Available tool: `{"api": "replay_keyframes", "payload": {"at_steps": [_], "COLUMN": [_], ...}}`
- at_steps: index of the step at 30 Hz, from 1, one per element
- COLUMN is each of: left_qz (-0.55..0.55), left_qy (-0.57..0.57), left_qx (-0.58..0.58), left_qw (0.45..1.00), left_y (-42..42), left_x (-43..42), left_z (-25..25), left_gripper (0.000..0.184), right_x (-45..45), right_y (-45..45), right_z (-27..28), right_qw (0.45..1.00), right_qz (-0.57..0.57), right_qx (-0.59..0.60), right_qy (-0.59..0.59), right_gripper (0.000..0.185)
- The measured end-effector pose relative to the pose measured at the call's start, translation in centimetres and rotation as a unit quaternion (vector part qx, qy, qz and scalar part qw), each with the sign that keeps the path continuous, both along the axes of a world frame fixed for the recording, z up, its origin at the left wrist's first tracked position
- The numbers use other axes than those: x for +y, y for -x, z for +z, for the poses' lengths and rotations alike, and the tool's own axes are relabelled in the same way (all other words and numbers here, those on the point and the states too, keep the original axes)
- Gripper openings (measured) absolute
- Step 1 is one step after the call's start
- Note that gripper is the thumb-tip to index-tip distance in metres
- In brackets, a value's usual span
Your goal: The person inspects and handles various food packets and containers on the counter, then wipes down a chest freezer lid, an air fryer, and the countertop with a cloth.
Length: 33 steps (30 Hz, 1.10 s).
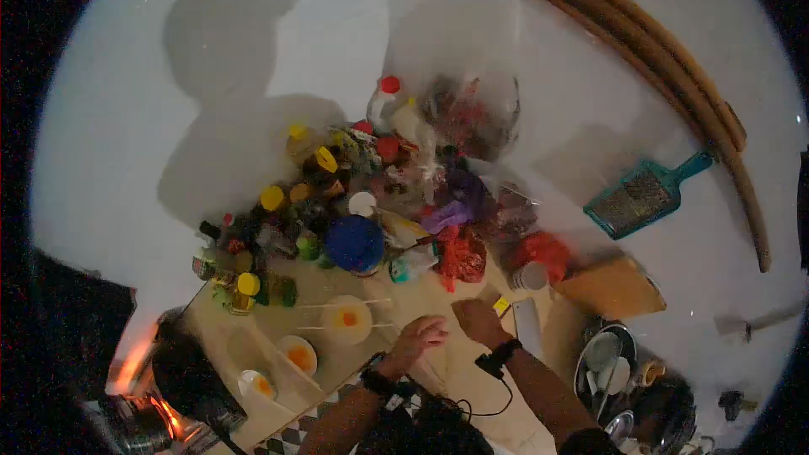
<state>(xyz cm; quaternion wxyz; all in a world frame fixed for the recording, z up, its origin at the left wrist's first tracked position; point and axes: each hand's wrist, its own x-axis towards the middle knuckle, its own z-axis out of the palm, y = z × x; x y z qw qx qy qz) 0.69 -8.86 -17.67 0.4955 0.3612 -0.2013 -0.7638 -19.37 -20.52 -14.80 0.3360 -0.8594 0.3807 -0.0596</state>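
Observation:
My left hand (418, 342) is held over the pale worktop, its fingers loosely bent and slightly apart, with nothing visible in them. Just right of it is my right hand (482, 321), bent inward at the wrist with the fingers curled; what they hold, if anything, is hidden. Close to its knuckles lies a small yellow-and-dark item (501, 305), and a flat white phone-like slab (527, 325) is beside it. Left of my hands, a pale round dish (335, 330) bears an orange-yellow, egg-like blob, with thin pale sticks around it. Two white bowls (310, 349) (246, 380) have similar orange contents.
Bottles, jars and bags crowd the back, among them a blue-lidded tub (355, 243) and a red bag (462, 257). A flame burns by a dark pan (190, 368) at lower left. Utensils fill a metal container (586, 362) on the right. A teal-framed grater (645, 199) hangs on the wall.

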Motion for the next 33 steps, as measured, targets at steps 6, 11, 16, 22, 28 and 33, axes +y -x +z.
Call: {"api": "replay_keyframes", "payload": {"at_steps": [6,11,16,22,28,33], "left_qz": [0.041,0.053,0.127,0.028,0.04,0.021], "left_qy": [-0.034,-0.111,-0.097,-0.067,0.038,-0.046], "left_qx": [-0.078,-0.216,-0.135,-0.248,-0.173,-0.038], "left_qw": [0.996,0.969,0.978,0.966,0.983,0.998], "left_y": [-3.5,-5.3,-7.0,-8.5,-8.3,-7.9], "left_x": [6.4,9.2,12.4,12.9,10.3,10.6], "left_z": [-1.0,7.0,5.4,4.3,3.7,-3.5], "left_gripper": [0.04,0.036,0.03,0.029,0.03,0.03], "right_x": [-9.6,-14.4,-11.3,-9.8,-5.2,5.7], "right_y": [-8.9,-13.7,-13.7,-11.4,-5.7,1.6], "right_z": [6.0,3.0,5.6,5.5,15.4,14.8], "right_qw": [0.978,0.959,0.986,0.965,0.921,0.913], "right_qz": [-0.151,-0.114,-0.063,-0.205,-0.304,-0.36], "right_qx": [-0.052,-0.14,-0.042,-0.063,-0.246,-0.174], "right_qy": [0.134,0.217,0.15,0.153,0.007,0.086], "right_gripper": [0.058,0.034,0.026,0.024,0.02,0.022]}}
